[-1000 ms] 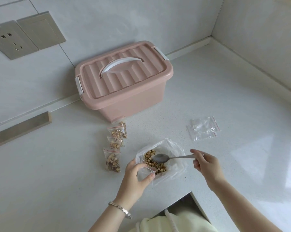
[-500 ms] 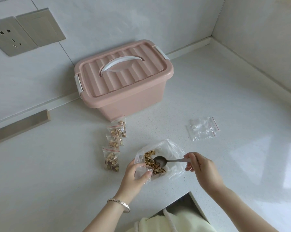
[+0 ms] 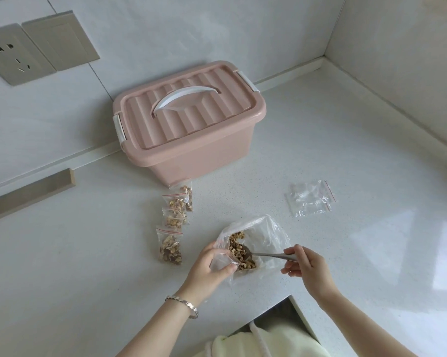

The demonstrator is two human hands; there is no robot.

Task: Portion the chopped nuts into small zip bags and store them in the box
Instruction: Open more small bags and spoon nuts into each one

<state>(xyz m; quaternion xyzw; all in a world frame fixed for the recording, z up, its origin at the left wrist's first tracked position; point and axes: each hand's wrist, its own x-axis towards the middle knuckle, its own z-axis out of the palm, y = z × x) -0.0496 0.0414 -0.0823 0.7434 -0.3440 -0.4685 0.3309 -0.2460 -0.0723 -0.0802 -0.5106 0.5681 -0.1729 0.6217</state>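
Observation:
A large clear bag (image 3: 266, 235) of chopped nuts (image 3: 239, 249) lies open on the white counter. My left hand (image 3: 209, 264) holds a small empty zip bag (image 3: 221, 261) at the big bag's mouth. My right hand (image 3: 307, 266) pinches the handle of a metal spoon (image 3: 266, 254) whose bowl is dug into the nuts. Three filled small zip bags (image 3: 174, 217) lie in a row to the left. The pink box (image 3: 189, 119) with a white handle stands behind them, lid closed.
Empty small zip bags (image 3: 311, 198) lie in a pile to the right of the box. Wall sockets (image 3: 8, 57) sit on the back wall at the left. A tan strip (image 3: 29, 194) runs along the left wall. The counter's cut-out edge (image 3: 294, 302) is near my body.
The spoon's bowl has gone from lying over the nuts down into them, toward my left hand. My right hand has slid left along with it. The left hand keeps holding the small bag.

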